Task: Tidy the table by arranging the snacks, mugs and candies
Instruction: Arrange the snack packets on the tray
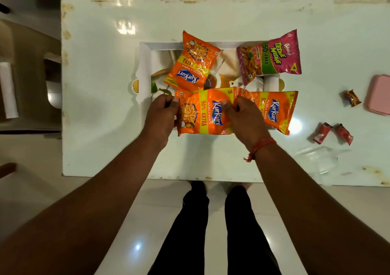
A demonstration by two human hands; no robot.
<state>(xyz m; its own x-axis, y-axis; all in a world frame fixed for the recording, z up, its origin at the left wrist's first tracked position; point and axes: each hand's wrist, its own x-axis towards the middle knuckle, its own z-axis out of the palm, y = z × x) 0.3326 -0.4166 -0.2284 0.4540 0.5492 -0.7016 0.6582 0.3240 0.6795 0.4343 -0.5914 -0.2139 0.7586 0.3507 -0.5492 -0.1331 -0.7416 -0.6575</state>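
An orange snack packet (202, 114) lies at the near edge of a white printed box (145, 68) on the table. My left hand (161, 114) grips its left end and my right hand (242, 118) grips its right end. A second orange packet (274, 111) lies just to its right, partly under my right hand. A third orange packet (192, 63) rests tilted in the box behind. A pink snack packet (270, 57) lies at the box's right end. Three wrapped candies sit at the right: one brown (352, 98) and two red (321, 135) (344, 133).
The white table (101, 127) has worn edges. A pink lidded container (379, 94) stands at the far right edge. A clear plastic item (320, 158) lies near the front right. A chair (27, 78) stands to the left of the table.
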